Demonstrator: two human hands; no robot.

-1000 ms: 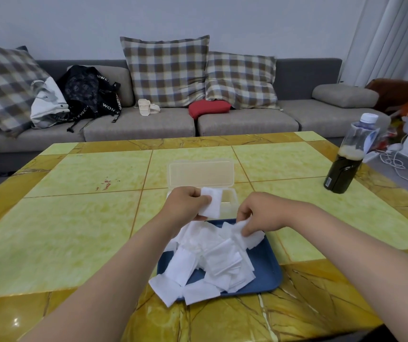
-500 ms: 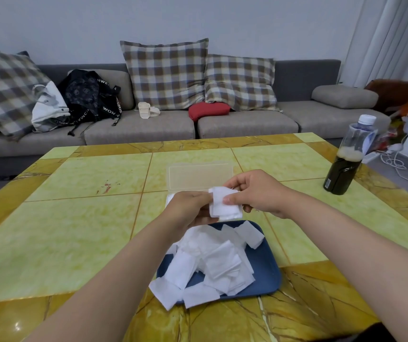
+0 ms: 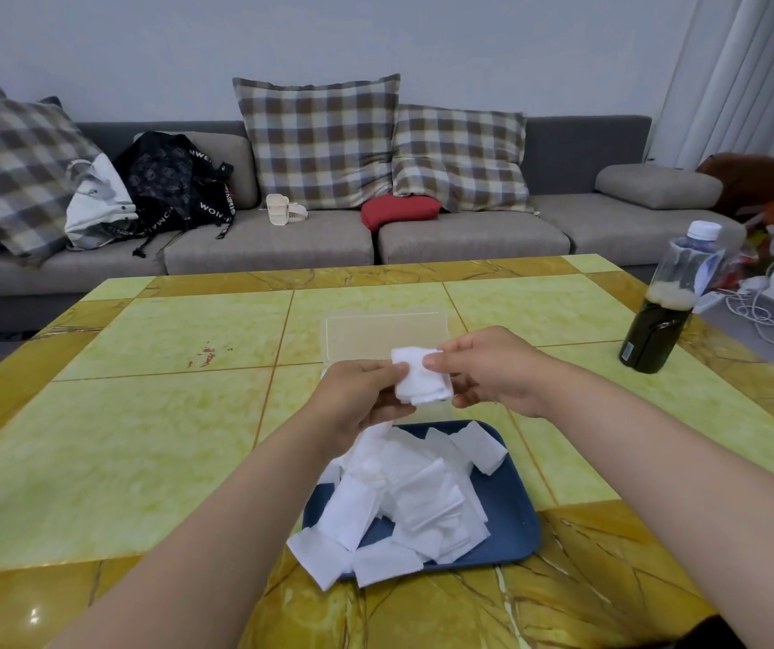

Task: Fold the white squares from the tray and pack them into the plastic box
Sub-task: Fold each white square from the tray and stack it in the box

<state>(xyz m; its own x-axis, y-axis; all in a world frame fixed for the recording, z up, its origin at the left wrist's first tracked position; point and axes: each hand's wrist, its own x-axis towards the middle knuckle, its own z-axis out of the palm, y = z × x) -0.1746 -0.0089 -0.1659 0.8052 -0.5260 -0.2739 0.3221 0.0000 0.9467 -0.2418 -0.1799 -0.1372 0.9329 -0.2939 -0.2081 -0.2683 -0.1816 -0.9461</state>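
Centre of frame: white square (image 3: 420, 374) pinched from both sides, held in the air above the gap between box and tray. Left hand (image 3: 360, 399) clamped on its left edge, thumb on top, other fingers hidden under the cloth. Right hand (image 3: 492, 371) clamped on its right edge, thumb and forefinger visible, remaining fingers curled beneath. Looks doubled over, fold count hard to tell.

Just behind the hands: clear plastic box (image 3: 385, 337), lid tipped up and back; base mostly hidden by both hands and the held piece, contents not visible.

Lower centre: blue tray (image 3: 511, 517) with loose heap of white squares (image 3: 403, 503), overlapping, count impossible. Two pieces hanging over the tray's near-left rim onto the table. Far-left part of tray covered by left wrist.

Yellow-green tiled table (image 3: 141, 437) under everything; near edge cut off at the bottom of frame.

Right side: bottle (image 3: 668, 311) with dark liquid, upright, well apart from the tray, label unreadable.

Upper part: grey sofa (image 3: 469, 236) with plaid cushions (image 3: 319, 138), black bag (image 3: 174, 180) with partly legible lettering, white bag, red cushion half tucked under a plaid one. Both forearms cut off at the bottom edge.
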